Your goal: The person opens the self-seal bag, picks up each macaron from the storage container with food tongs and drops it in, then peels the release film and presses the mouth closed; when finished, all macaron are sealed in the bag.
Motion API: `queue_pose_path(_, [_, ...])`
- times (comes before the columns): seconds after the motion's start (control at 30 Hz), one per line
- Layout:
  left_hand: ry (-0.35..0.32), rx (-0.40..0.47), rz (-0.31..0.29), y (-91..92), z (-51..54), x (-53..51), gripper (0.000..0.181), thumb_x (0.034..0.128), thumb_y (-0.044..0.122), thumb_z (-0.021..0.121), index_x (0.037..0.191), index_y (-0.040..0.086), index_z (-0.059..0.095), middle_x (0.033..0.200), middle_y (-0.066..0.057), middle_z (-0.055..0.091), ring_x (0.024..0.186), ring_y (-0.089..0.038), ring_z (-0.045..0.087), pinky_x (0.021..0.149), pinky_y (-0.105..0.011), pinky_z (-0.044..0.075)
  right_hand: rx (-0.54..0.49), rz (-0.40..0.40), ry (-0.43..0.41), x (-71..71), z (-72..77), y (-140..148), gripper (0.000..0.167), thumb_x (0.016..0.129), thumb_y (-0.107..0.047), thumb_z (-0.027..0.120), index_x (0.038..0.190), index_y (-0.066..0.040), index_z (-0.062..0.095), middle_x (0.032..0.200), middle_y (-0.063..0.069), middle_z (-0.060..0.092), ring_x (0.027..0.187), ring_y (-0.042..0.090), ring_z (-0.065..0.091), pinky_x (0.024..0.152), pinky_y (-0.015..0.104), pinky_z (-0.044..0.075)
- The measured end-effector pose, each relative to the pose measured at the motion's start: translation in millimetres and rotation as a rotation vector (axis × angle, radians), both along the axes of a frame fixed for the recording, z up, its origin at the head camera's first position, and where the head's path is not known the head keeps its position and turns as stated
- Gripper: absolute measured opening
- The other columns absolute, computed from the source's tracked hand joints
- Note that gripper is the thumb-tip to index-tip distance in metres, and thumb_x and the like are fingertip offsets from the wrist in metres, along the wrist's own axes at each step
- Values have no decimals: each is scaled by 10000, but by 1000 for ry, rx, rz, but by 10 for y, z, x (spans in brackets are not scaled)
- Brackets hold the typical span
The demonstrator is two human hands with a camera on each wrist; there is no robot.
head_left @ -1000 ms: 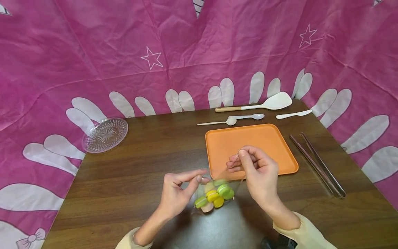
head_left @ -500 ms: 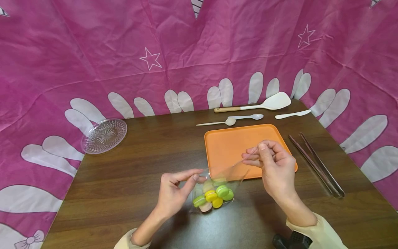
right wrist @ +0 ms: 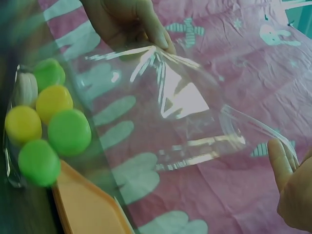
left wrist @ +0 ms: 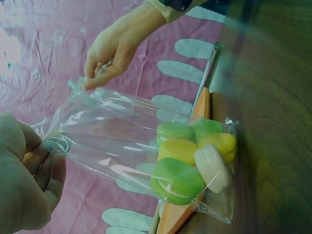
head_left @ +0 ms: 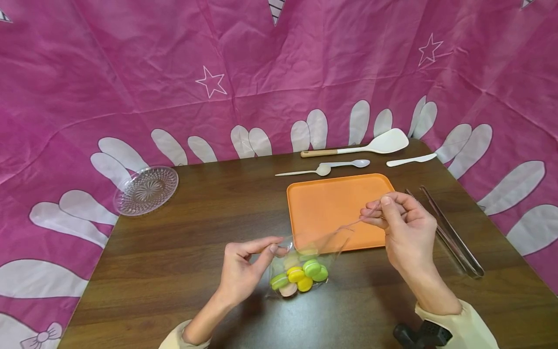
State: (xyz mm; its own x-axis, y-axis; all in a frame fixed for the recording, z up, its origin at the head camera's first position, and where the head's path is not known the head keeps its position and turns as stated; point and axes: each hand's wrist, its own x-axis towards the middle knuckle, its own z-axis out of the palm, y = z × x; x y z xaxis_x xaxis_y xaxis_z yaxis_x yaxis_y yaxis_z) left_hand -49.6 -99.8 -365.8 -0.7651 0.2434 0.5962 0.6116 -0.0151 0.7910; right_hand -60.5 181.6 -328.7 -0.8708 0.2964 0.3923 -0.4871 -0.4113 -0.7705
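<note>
A clear plastic bag (head_left: 320, 245) holds several toy-like macarons (head_left: 296, 274) in green, yellow and pale beige, low in its bottom end. My left hand (head_left: 244, 266) pinches the bag's upper left edge between thumb and fingers. To the right, my right hand (head_left: 407, 232) pinches a thin, see-through strip (head_left: 362, 219) that stretches from the bag's upper right side. The right wrist view shows this strip (right wrist: 258, 126) running from the bag's mouth to the fingertips. The bag hangs slanted over the near edge of an orange tray (head_left: 322, 203).
Steel tongs (head_left: 453, 232) lie right of the tray, partly behind the right hand. Behind it are a white spatula (head_left: 388, 142), two small spoons (head_left: 322, 170) and a white knife (head_left: 411, 160). A clear patterned plate (head_left: 148, 190) sits at the far left, near the pink cloth (head_left: 244, 58).
My right hand has moved right, away from the bag, and the thin strip now spans the gap. My left hand and the macarons have stayed almost still.
</note>
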Motion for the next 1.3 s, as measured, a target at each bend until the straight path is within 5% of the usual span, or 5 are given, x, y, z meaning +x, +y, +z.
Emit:
queue_pose_path(0.33, [-81, 18, 7, -35, -24, 0, 183, 909, -138, 611, 1030, -68, 729, 847, -133, 753, 852, -261, 741, 848, -320, 562, -126, -132, -153, -75, 17, 351, 135, 906, 71, 671, 972, 162, 596, 796, 241, 689, 675, 300, 722, 662, 426, 560])
queue_pose_path(0.7, [-85, 57, 23, -61, -43, -3, 163, 911, -144, 600, 1022, -101, 711, 835, -157, 747, 835, -253, 742, 836, -302, 562, -269, -56, -142, -152, -46, 835, 33, 920, 132, 605, 930, 158, 587, 775, 268, 683, 657, 329, 720, 645, 407, 581])
queue_pose_path(0.97, [-108, 61, 21, -67, -35, -2, 150, 915, -137, 598, 1018, -118, 704, 836, -147, 749, 828, -233, 740, 834, -294, 561, -35, -55, -291, -136, -188, 1167, 63, 941, 33, 643, 927, 84, 608, 825, 203, 727, 743, 276, 745, 666, 367, 570])
queue_pose_path(1.13, [-115, 73, 12, -64, -23, -2, 146, 914, -139, 596, 1014, -126, 701, 825, -201, 734, 820, -181, 738, 829, -299, 564, 64, -36, -292, -182, -359, 1332, 51, 964, 48, 595, 950, 93, 578, 830, 185, 732, 757, 256, 747, 653, 354, 573])
queue_pose_path(1.3, [-107, 70, 12, -63, -16, -3, 147, 911, -142, 597, 1010, -123, 704, 829, -196, 736, 808, -181, 736, 821, -299, 567, 296, -138, -357, -231, -529, 1539, 103, 983, 26, 558, 993, 119, 515, 793, 74, 740, 703, 161, 740, 623, 271, 568])
